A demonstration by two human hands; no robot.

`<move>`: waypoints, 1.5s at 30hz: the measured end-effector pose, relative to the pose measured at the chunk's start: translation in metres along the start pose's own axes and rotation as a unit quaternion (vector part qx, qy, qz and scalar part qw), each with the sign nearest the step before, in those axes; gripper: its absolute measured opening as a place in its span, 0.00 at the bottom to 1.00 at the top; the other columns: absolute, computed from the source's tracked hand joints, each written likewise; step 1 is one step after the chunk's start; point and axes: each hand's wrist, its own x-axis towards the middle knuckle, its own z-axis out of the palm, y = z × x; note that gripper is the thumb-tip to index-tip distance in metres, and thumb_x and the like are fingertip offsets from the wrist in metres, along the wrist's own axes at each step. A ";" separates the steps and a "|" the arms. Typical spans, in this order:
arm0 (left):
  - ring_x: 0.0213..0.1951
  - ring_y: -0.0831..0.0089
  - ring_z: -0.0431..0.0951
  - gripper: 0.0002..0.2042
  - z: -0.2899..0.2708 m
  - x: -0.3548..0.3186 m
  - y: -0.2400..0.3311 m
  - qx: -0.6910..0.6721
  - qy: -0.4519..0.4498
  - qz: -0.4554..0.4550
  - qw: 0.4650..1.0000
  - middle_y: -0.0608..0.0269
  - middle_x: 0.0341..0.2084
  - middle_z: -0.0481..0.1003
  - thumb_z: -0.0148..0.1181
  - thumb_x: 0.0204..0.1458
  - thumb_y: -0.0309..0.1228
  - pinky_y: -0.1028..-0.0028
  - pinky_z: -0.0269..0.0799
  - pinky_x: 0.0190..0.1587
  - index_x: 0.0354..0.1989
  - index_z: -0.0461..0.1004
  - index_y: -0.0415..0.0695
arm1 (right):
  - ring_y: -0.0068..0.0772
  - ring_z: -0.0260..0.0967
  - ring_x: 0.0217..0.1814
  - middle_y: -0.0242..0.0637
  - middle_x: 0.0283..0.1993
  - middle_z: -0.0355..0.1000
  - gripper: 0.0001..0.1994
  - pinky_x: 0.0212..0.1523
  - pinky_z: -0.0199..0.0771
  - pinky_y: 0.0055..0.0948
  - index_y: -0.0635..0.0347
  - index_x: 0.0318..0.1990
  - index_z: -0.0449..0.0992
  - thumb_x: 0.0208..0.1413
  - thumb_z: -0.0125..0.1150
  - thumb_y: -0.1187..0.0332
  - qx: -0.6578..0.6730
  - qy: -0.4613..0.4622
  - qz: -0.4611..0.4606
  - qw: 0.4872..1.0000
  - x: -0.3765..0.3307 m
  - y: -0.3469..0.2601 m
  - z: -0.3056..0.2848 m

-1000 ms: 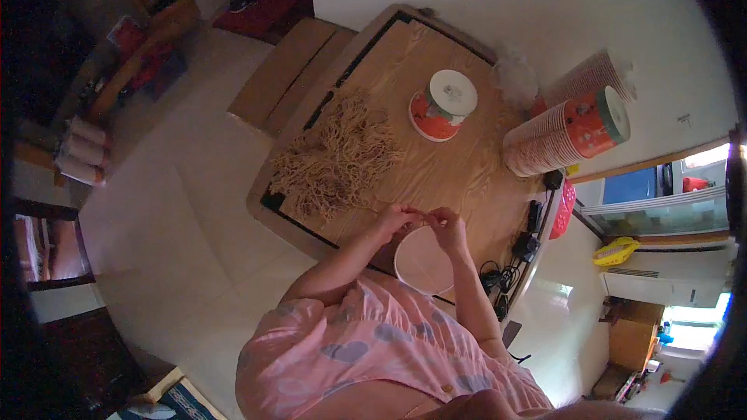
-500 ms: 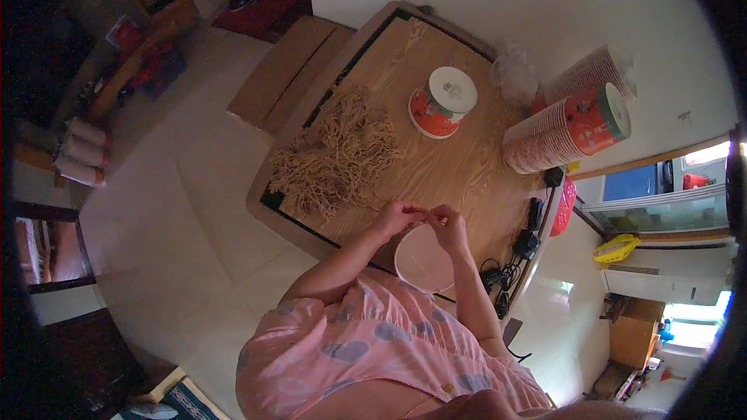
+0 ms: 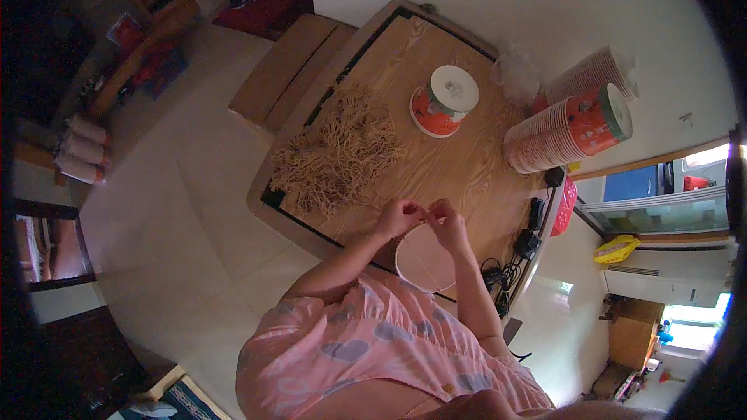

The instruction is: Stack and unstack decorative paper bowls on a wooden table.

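A white-lined paper bucket (image 3: 424,260) stands at the table's near edge, mouth up, close to my body. Over its far rim my left hand (image 3: 400,219) and my right hand (image 3: 446,225) meet, both closed in a pinch on a thin tan cord. A faint strand of it seems to cross the bucket's mouth; the fingers hide most of the rest. Left of my hands lies a tangled heap of tan cords (image 3: 342,152). Farther off, a red and green paper bucket (image 3: 440,113) stands upside down, its white base up.
Nested red and green buckets (image 3: 568,132) lie stacked at the table's right, with another stack (image 3: 595,74) and a clear plastic bag (image 3: 515,74) behind. Black adapters and cables (image 3: 506,272) line the right edge. A cardboard box (image 3: 288,70) sits beyond the table's left side.
My fingers have shifted slightly at the far rim, with the left hand's knuckles a little higher. The bucket, the cord heap and the stacks stay in place.
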 end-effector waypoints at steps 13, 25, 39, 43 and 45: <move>0.24 0.82 0.72 0.03 -0.012 -0.002 -0.016 -0.100 -0.070 -0.004 0.992 0.68 0.22 0.74 0.58 0.42 0.27 0.80 0.67 0.25 0.25 0.73 0.41 | 0.24 0.68 0.29 0.35 0.26 0.71 0.09 0.30 0.67 0.23 0.61 0.33 0.68 0.42 0.57 0.76 -0.039 -0.066 0.008 0.997 0.009 0.006 0.002; 0.20 0.82 0.69 0.08 -0.013 -0.004 0.003 -0.274 -0.087 -0.175 0.942 0.67 0.22 0.74 0.56 0.46 0.30 0.82 0.62 0.18 0.33 0.71 0.42 | 0.23 0.66 0.28 0.32 0.25 0.68 0.07 0.30 0.66 0.22 0.63 0.29 0.67 0.41 0.58 0.77 0.003 -0.061 -0.010 0.998 0.006 0.003 0.000; 0.19 0.83 0.67 0.06 -0.016 -0.003 0.006 -0.196 -0.095 -0.134 0.967 0.67 0.20 0.73 0.58 0.44 0.28 0.84 0.60 0.17 0.30 0.72 0.41 | 0.20 0.62 0.25 0.30 0.22 0.67 0.05 0.27 0.65 0.21 0.63 0.27 0.69 0.41 0.58 0.74 -0.033 -0.079 0.019 0.996 0.005 0.000 -0.001; 0.19 0.83 0.67 0.09 -0.015 -0.003 0.001 -0.232 -0.071 -0.154 0.958 0.68 0.21 0.73 0.60 0.43 0.27 0.84 0.59 0.17 0.32 0.70 0.41 | 0.20 0.63 0.24 0.31 0.21 0.67 0.04 0.26 0.64 0.21 0.63 0.25 0.70 0.42 0.58 0.73 -0.059 -0.079 0.009 0.995 0.005 -0.004 -0.003; 0.20 0.83 0.67 0.11 -0.016 -0.003 0.000 -0.254 -0.085 -0.141 0.953 0.67 0.23 0.72 0.60 0.42 0.27 0.84 0.59 0.18 0.35 0.68 0.41 | 0.20 0.63 0.23 0.32 0.21 0.68 0.04 0.26 0.65 0.21 0.63 0.26 0.72 0.42 0.58 0.72 -0.027 -0.072 -0.007 0.997 0.004 0.000 -0.003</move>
